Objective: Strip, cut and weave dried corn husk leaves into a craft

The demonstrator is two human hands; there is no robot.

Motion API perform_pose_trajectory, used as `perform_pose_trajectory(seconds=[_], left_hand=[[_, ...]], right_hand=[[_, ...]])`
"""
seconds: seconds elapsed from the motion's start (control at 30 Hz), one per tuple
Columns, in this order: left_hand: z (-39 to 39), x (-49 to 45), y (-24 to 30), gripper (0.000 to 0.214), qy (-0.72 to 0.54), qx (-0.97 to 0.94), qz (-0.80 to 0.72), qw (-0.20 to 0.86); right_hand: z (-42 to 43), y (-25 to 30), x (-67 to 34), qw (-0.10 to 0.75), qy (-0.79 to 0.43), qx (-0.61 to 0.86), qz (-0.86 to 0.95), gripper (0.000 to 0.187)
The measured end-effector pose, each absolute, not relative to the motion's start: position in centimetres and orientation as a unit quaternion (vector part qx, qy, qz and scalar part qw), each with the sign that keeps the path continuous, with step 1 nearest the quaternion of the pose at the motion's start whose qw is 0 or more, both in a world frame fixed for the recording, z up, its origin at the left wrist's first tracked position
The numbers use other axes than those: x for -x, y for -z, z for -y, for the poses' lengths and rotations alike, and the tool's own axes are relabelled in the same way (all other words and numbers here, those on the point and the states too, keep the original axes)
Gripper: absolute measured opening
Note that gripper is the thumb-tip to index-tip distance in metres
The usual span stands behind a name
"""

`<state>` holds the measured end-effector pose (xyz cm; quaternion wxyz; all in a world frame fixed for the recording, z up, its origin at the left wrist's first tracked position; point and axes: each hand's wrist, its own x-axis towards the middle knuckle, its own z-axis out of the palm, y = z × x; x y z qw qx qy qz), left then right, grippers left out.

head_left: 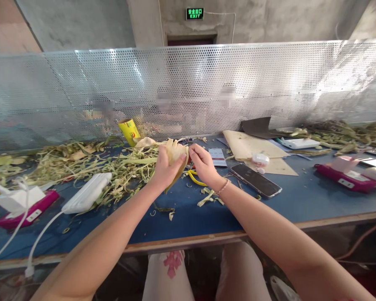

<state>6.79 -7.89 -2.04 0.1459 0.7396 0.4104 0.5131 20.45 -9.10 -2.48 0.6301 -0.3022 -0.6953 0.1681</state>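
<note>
A pale, yellowish dried leaf (174, 151) is held up over the middle of the table. My left hand (166, 167) is closed around it, with the thumb pressed on its face and the leaf's darker green edge hanging below. At the leaf's right edge, the fingers of my right hand (202, 162) are pinched together. Just under the hands lies a tool with yellow handles (196, 179), partly hidden. Short pale leaf strips (208, 197) are scattered in front of my right wrist.
Heaped leaf strips (122, 171) cover the left side. A yellow tube (129, 130) leans behind them. A black phone (256, 179) and brown paper (250, 144) lie right. A white power bank (87, 193) and magenta power strips (346, 177) flank the blue tabletop (188, 225). Perforated metal panels (194, 75) stand behind.
</note>
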Motion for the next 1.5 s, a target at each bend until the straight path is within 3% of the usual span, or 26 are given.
perform_pose_trajectory(seconds=[0.23,0.5,1.07,1.2,1.3,1.4,1.5], left_hand=[[8.0,-6.9,2.2,0.034,-0.504,-0.749,-0.410,0.131],[7.7,-6.9,2.4,0.038,-0.516,-0.749,-0.397,0.121],[7.8,-7.0,2.5,0.037,-0.511,-0.759,-0.384,0.126],[7.4,-7.0,2.5,0.045,-0.595,-0.722,-0.352,0.033],[7.6,-6.9,1.9,0.033,-0.610,-0.729,-0.306,-0.040],[8.2,-6.9,1.6,0.015,-0.561,-0.786,-0.258,0.029],[8.8,-7.0,1.7,0.016,-0.542,-0.794,-0.237,0.140]], right_hand=[[9.1,2.7,-20.4,0.625,-0.212,0.290,0.693,0.018],[9.3,2.6,-20.4,0.617,-0.153,0.309,0.707,0.016],[9.5,2.5,-20.4,0.639,-0.170,0.288,0.693,0.033],[9.5,2.4,-20.2,0.646,-0.194,0.284,0.682,0.038],[9.6,2.4,-20.0,0.648,-0.216,0.275,0.677,0.038],[9.7,2.4,-19.8,0.641,-0.218,0.269,0.685,0.036],[9.5,2.4,-19.8,0.639,-0.185,0.267,0.697,0.031]])
